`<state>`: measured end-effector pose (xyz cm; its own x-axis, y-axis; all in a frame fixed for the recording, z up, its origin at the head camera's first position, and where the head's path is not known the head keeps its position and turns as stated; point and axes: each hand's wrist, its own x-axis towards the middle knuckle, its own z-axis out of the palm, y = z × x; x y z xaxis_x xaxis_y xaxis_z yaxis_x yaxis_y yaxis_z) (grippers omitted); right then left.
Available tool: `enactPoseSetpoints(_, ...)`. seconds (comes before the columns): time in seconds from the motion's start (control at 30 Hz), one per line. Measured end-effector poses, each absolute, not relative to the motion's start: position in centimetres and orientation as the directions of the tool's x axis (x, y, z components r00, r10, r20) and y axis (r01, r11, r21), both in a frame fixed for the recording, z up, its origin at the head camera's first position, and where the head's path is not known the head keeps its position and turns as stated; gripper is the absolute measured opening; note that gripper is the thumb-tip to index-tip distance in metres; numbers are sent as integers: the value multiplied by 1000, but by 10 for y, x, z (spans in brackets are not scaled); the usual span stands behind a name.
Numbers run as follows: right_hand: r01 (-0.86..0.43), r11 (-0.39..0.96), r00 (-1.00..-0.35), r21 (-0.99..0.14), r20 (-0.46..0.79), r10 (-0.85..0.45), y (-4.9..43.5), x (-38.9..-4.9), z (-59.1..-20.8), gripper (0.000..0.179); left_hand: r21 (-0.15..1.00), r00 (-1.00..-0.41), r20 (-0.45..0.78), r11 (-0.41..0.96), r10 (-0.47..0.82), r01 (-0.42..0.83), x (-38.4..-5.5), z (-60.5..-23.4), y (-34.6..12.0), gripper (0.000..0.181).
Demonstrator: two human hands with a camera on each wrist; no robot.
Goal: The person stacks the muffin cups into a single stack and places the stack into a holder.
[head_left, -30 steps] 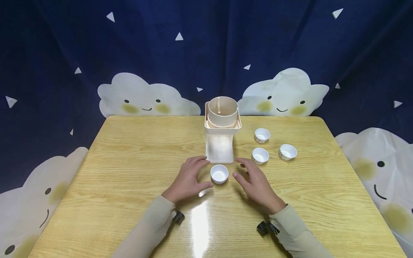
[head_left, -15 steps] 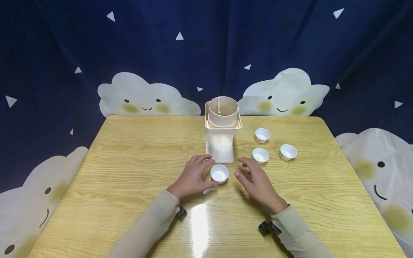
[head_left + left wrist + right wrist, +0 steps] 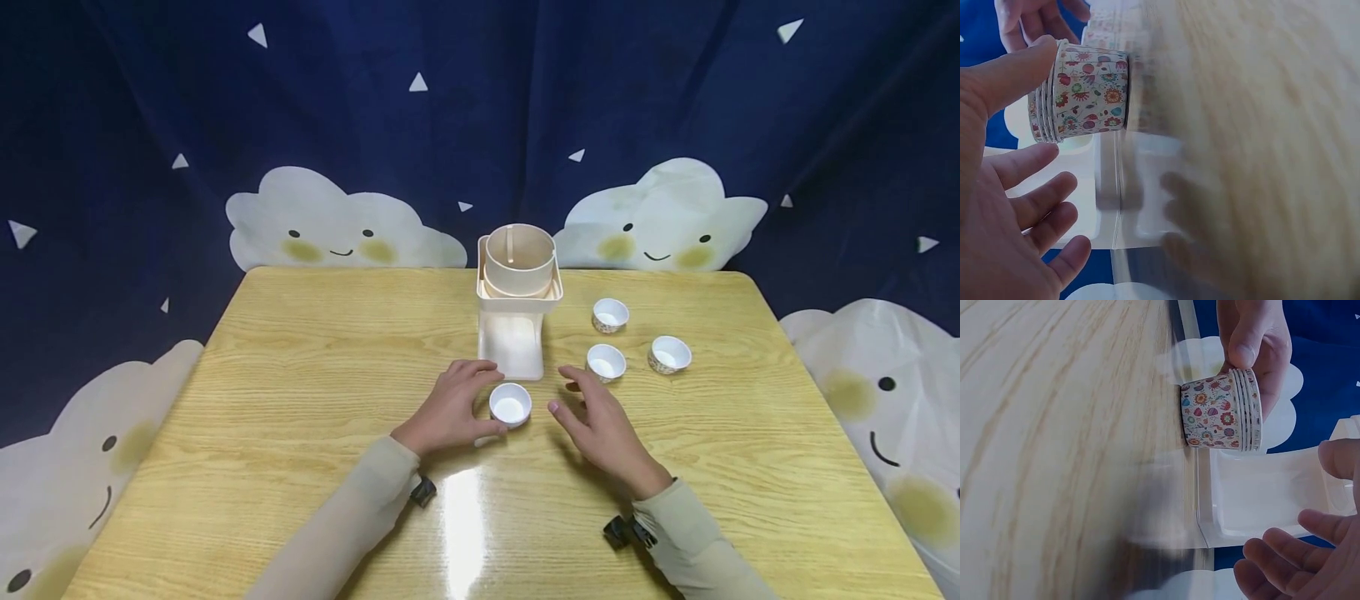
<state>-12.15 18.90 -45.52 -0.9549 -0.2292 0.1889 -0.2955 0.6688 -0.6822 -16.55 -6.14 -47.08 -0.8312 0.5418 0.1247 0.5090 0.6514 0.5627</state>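
A small stack of nested paper cups [image 3: 510, 406], white inside with a colourful flower print outside, stands upright on the table. My left hand [image 3: 455, 410] holds it lightly, thumb at the near side of the rim and index finger at the far side; the other fingers are spread. In the left wrist view, several rims show on the cups [image 3: 1091, 90]. My right hand [image 3: 600, 425] is held to the right of the stack, fingers relaxed and apart from it, holding nothing. Just behind the stack stands a cream plastic holder [image 3: 512, 346] with a round cylinder [image 3: 519, 260] on top.
To the right of the holder are three more printed cups: one at the back [image 3: 611, 315], a nearer cup [image 3: 606, 363] close to my right fingertips, and a cup [image 3: 669, 355] farther right. A dark blue curtain [image 3: 420, 125] hangs behind the wooden table [image 3: 337, 350].
My left hand has moved slightly right and forward, bringing thumb and index finger to the cup stack. The right hand has drifted a little to the right. The cups have stayed in place.
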Motion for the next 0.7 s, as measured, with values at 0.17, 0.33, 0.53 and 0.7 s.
enactPoseSetpoints(0.17,-292,669,-956,-684,184,-230,189,-121,-456,55,569,-837,120,654,534,499,-166,-471,-60,72)
enactPoseSetpoints(0.33,-289,672,-957,-682,181,-228,189,-121,-455,55,571,-838,119,654,532,496,-166,-472,-60,73)
enactPoseSetpoints(0.53,-280,676,-959,-682,173,-223,190,-120,-456,54,572,-834,112,652,540,498,-167,-473,-58,70)
enactPoseSetpoints(0.7,-288,679,-957,-675,185,-222,191,-120,-457,53,567,-830,123,648,544,509,-167,-473,-57,65)
